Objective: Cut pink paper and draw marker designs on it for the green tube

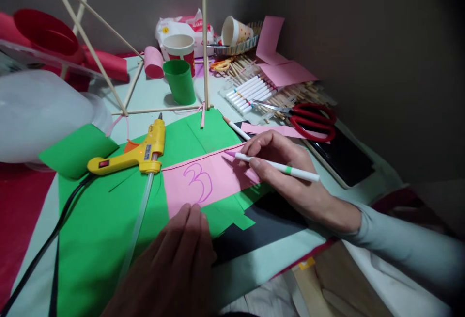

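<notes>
A pink paper strip lies on a green sheet, with a purple looping mark drawn in its middle. My right hand is closed round a white marker whose pink tip rests near the strip's upper right part. My left hand lies flat, fingers stretched, fingertips pressing the strip's lower edge. A yellow glue gun lies on the green sheet to the left, a glue stick and black cord trailing from it.
Red scissors, a set of markers and wooden sticks lie at the back right, next to a dark phone. A green cup, paper cups and a stick frame stand behind. A white rounded object sits left.
</notes>
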A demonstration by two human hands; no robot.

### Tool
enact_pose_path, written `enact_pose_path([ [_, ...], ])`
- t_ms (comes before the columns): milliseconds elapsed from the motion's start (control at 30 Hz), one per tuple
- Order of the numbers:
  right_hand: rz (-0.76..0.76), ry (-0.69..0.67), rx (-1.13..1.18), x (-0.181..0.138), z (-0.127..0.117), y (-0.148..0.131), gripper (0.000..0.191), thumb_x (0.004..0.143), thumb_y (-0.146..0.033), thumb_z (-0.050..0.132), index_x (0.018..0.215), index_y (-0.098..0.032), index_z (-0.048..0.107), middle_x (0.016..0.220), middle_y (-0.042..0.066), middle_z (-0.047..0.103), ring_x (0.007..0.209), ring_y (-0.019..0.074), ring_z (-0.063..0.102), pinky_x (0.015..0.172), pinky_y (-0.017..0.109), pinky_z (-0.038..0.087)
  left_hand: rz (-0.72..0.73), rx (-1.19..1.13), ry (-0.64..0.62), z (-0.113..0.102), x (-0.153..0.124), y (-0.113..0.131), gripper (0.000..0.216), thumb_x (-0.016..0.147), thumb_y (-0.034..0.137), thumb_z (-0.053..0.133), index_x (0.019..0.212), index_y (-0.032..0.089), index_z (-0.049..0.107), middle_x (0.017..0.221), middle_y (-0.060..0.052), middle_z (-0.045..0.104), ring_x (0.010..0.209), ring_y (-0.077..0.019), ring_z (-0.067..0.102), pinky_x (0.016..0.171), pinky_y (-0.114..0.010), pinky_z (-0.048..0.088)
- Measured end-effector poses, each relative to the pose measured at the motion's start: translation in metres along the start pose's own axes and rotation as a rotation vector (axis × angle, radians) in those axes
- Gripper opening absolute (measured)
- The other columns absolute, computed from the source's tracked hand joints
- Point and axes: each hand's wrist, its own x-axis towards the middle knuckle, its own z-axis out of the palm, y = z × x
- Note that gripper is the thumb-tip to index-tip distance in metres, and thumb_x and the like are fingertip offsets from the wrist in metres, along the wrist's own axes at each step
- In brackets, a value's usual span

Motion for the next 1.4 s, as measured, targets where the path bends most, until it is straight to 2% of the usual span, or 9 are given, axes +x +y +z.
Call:
enact_pose_path([
  [133, -0.019, 0.082, 0.021, 0.005, 0.0, -0.001, 0.011, 0.095, -0.028, 0.069, 0.092, -0.022, 0.061, 0.089, 0.003, 0.065, 0.076, 0.0158, 0.063, 0.062, 0.028, 0.052, 0.004, -0.012, -0.049, 0.004, -0.005, 0.0, 0.034, 0.098, 0.013, 0.044, 0.127, 0.001, 0.058, 0.128, -0.024, 0.071, 0.115, -0.0374, 0.069, 0.097, -0.047, 0.049],
  [300, 0.019, 0.041, 0.066, 0.007, 0.001, -0.006, 0.01, 0.093, -0.024, 0.072, 0.092, -0.022, 0.062, 0.086, 0.002, 0.065, 0.074, 0.0156, 0.064, 0.059, 0.028, 0.052, -0.013, -0.042, -0.065, 0.003, -0.008, 0.003, 0.039, 0.099, 0.017, 0.045, 0.133, 0.004, 0.059, 0.14, -0.022, 0.065, 0.125, -0.0394, 0.062, 0.101, -0.049, 0.047],
  [467, 0.063, 0.022, 0.099, 0.006, 0.003, -0.006, 0.014, 0.092, -0.026, 0.073, 0.086, -0.021, 0.062, 0.086, 0.003, 0.067, 0.081, 0.0179, 0.068, 0.066, 0.029, 0.054, -0.079, -0.09, -0.035, -0.002, -0.004, 0.014, 0.036, 0.099, 0.016, 0.043, 0.129, 0.004, 0.057, 0.129, -0.02, 0.07, 0.123, -0.0397, 0.062, 0.106, -0.049, 0.043],
  [600, 0.078, 0.002, 0.094, 0.009, 0.005, -0.006, 0.015, 0.092, -0.026, 0.072, 0.083, -0.021, 0.061, 0.082, 0.002, 0.066, 0.073, 0.0157, 0.065, 0.062, 0.028, 0.053, -0.196, -0.129, -0.022, -0.006, -0.001, 0.024, 0.035, 0.1, 0.015, 0.039, 0.128, 0.006, 0.056, 0.125, -0.018, 0.072, 0.126, -0.0371, 0.061, 0.113, -0.047, 0.039],
  [800, 0.05, -0.129, 0.077, 0.024, 0.022, -0.013, 0.02, 0.09, -0.031, 0.077, 0.081, -0.021, 0.061, 0.079, 0.001, 0.067, 0.066, 0.0128, 0.062, 0.055, 0.025, 0.051, -0.163, -0.096, -0.051, -0.011, 0.003, 0.025, 0.036, 0.101, 0.014, 0.035, 0.126, 0.004, 0.059, 0.121, -0.019, 0.074, 0.114, -0.0365, 0.069, 0.105, -0.05, 0.046],
  [933, 0.064, -0.23, 0.075, 0.028, 0.034, -0.012, 0.028, 0.085, -0.037, 0.082, 0.078, -0.021, 0.06, 0.083, 0.003, 0.072, 0.078, 0.0182, 0.07, 0.061, 0.028, 0.057, -0.129, -0.089, -0.109, -0.015, 0.004, 0.025, 0.037, 0.1, 0.014, 0.036, 0.126, 0.003, 0.061, 0.122, -0.019, 0.074, 0.113, -0.0383, 0.071, 0.1, -0.052, 0.05],
  [1033, 0.035, -0.22, 0.07, 0.027, 0.038, -0.008, 0.024, 0.087, -0.035, 0.079, 0.078, -0.022, 0.061, 0.085, 0.004, 0.074, 0.087, 0.0211, 0.072, 0.068, 0.032, 0.06, -0.131, -0.084, -0.115, -0.015, 0.006, 0.025, 0.037, 0.1, 0.015, 0.039, 0.125, 0.001, 0.061, 0.122, -0.02, 0.074, 0.113, -0.04, 0.071, 0.097, -0.052, 0.054],
  [1300, 0.019, -0.207, 0.083, 0.024, 0.039, -0.004, 0.02, 0.088, -0.032, 0.081, 0.081, -0.022, 0.065, 0.086, 0.003, 0.075, 0.088, 0.0207, 0.073, 0.073, 0.033, 0.061, -0.13, -0.094, -0.07, -0.01, 0.006, 0.025, 0.039, 0.098, 0.017, 0.038, 0.123, -0.003, 0.06, 0.126, -0.028, 0.071, 0.115, -0.0426, 0.069, 0.097, -0.056, 0.055],
  [1400, 0.008, -0.21, 0.071, 0.023, 0.04, -0.004, 0.018, 0.088, -0.03, 0.08, 0.081, -0.022, 0.065, 0.086, 0.004, 0.075, 0.09, 0.021, 0.073, 0.074, 0.033, 0.061, -0.128, -0.087, -0.1, -0.012, 0.005, 0.025, 0.04, 0.098, 0.017, 0.04, 0.126, -0.003, 0.06, 0.126, -0.027, 0.071, 0.116, -0.0425, 0.069, 0.096, -0.055, 0.057],
])
